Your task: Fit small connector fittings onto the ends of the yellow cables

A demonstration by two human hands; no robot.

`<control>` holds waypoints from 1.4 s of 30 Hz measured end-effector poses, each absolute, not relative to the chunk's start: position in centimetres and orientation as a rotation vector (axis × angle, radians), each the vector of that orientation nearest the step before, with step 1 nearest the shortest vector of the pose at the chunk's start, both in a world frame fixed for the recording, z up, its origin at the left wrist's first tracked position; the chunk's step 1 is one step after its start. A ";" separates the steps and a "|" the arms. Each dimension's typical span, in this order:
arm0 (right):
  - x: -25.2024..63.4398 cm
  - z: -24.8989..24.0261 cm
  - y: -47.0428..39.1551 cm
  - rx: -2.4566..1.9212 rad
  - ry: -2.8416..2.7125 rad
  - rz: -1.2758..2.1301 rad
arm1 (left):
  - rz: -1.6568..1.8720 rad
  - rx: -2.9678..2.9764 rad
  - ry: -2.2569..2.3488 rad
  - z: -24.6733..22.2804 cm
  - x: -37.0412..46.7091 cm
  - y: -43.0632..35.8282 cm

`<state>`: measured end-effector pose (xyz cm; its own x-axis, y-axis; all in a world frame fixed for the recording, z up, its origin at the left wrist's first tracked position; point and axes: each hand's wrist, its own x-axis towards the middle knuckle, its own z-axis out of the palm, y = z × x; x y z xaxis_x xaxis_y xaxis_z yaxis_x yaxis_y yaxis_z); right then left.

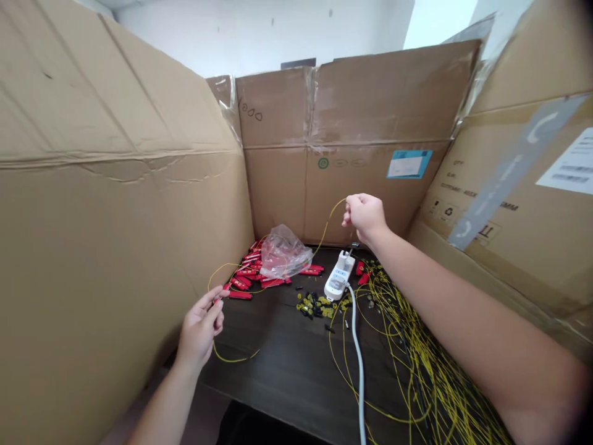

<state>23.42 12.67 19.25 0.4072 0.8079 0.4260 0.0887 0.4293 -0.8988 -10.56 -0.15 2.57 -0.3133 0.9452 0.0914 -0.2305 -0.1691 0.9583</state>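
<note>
My right hand (365, 216) is raised near the back cardboard, its fingers pinched on one end of a thin yellow wire (325, 228). The wire runs down toward a clear plastic bag (283, 252) and loops left. My left hand (200, 326), low at the left, closes thumb and fingers on the same-coloured wire, whose loose end curls below it over the dark table (282, 355). A bit of red shows at the left fingertips; I cannot make out what it is. Just beyond them lie several red flat pieces (239, 295), some partly under the bag.
A white power strip (340, 278) with a white cable (359, 364) lies mid-table. Small yellow and black parts (319, 306) are scattered before it. A tangled heap of yellow wires (430, 364) covers the right side. Cardboard walls (278, 185) enclose the back and both sides.
</note>
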 end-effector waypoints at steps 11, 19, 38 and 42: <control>18.0 13.5 23.3 -1.542 -1.189 0.425 | 1.399 0.930 1.401 0.2 -8.3 0.4; 17.6 6.2 23.9 -1.883 -1.389 0.526 | 1.299 1.042 1.442 -1.2 -8.9 0.4; 24.4 14.8 9.4 -1.524 -1.636 0.409 | 1.118 1.931 2.135 -1.1 -9.0 -2.8; 27.1 15.1 3.8 -1.572 -1.629 0.321 | 1.423 2.172 1.882 2.0 -6.8 -3.0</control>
